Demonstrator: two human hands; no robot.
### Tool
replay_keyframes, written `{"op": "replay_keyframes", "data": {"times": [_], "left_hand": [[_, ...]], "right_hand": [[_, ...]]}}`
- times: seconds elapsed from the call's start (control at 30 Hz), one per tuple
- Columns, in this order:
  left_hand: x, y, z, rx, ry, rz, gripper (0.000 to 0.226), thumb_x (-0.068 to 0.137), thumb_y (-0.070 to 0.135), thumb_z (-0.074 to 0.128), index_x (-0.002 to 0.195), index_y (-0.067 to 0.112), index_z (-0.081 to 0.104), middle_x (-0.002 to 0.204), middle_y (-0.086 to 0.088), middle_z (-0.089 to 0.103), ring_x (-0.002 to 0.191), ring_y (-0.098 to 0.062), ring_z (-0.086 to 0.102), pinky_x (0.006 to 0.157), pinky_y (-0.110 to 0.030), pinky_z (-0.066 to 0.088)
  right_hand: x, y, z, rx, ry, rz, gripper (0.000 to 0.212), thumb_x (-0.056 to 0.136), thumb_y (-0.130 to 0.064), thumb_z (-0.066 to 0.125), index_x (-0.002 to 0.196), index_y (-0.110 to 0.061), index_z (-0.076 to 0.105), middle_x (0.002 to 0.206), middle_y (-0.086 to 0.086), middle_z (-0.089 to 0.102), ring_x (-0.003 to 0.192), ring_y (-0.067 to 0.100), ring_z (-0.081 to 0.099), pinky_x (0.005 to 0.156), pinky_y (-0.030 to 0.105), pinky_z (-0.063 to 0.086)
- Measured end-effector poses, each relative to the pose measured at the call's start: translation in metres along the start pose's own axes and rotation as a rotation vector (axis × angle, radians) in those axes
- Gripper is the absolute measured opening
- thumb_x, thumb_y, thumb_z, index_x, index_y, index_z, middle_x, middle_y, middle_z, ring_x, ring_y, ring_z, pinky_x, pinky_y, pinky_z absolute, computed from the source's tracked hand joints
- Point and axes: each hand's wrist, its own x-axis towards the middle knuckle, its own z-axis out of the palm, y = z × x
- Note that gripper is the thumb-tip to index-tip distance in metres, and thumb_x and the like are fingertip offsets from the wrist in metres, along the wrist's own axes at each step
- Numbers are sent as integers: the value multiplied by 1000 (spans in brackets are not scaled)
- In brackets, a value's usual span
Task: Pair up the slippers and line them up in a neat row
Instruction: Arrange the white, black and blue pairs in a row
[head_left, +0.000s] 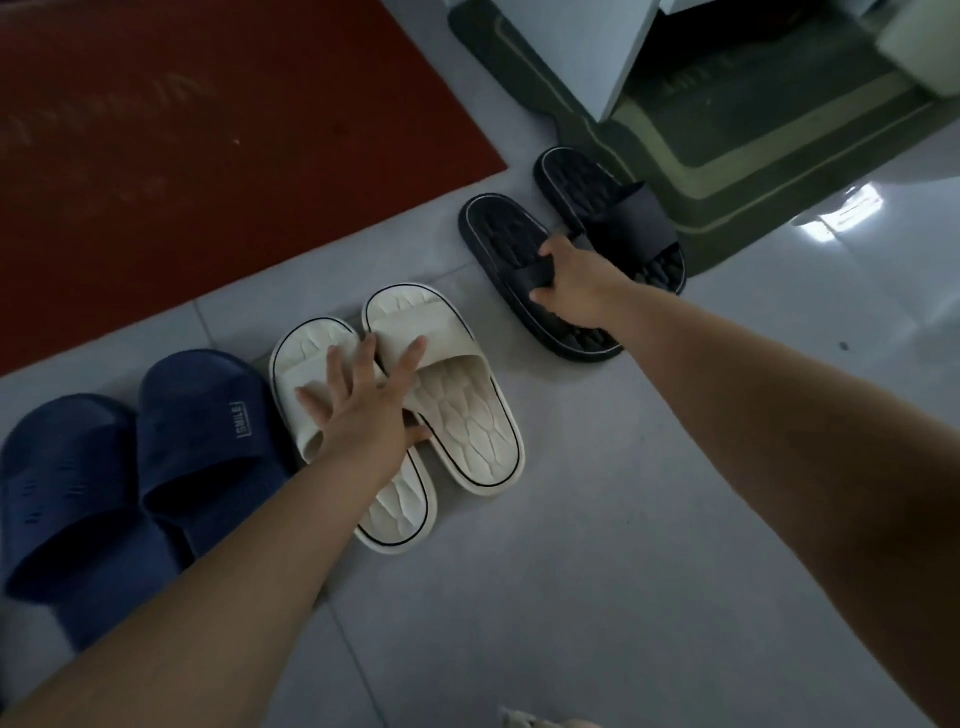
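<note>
Right hand (576, 291) grip closed on near black slipper (519, 270) strap; left hand (363, 410) flat, open on cream pair (457, 415). Risk: dragging skews it against far black slipper (613, 208).

Left hand (363, 410) presses cream slippers (467, 415); right hand (576, 286) grips black slipper (498, 234).

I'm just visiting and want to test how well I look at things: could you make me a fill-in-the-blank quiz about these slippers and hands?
1. The left hand lies spread across the straps of the ____ pair.
2. The right hand grips the strap of a ____ slipper.
3. The word on the navy slipper reads ____.
4. The big mat at upper left is ____.

Missing words: cream; black; SMILE; red
</note>
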Motion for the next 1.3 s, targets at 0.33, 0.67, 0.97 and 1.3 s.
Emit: {"op": "replay_keyframes", "data": {"times": [0.33,0.67,0.97,1.3], "left_hand": [[2,-6,-2,17,-18,32,95,88,22,60,138,56,-14,154,8,-28,140,-27,-32,109,-62,-12],[8,-4,4,27,6,-33,111,81,-20,35,130,66,-15,150,17,-32,139,-22,-36,110,-57,-12],[9,1,-16,55,214,-16,85,85,0,49,145,42,7,154,-4,5,145,-30,-3,115,-55,-4],[-14,7,21,-200,104,-357,76,81,55,57,129,1,32,141,-18,40,132,-34,37,107,-42,30]], "right_hand": [[46,36,-52,-680,-19,-68,82,86,-18,53,149,-26,1,156,15,15,145,33,9,118,47,5],[36,28,-47,-671,-192,-167,52,82,-22,61,132,-26,45,132,19,39,127,37,35,113,43,20],[21,33,-18,-520,115,-124,58,79,-4,54,131,-23,41,136,16,39,132,35,35,118,49,5],[25,22,-40,-815,-160,-174,85,69,-27,77,139,-28,29,139,15,39,134,31,34,117,50,0]]}}
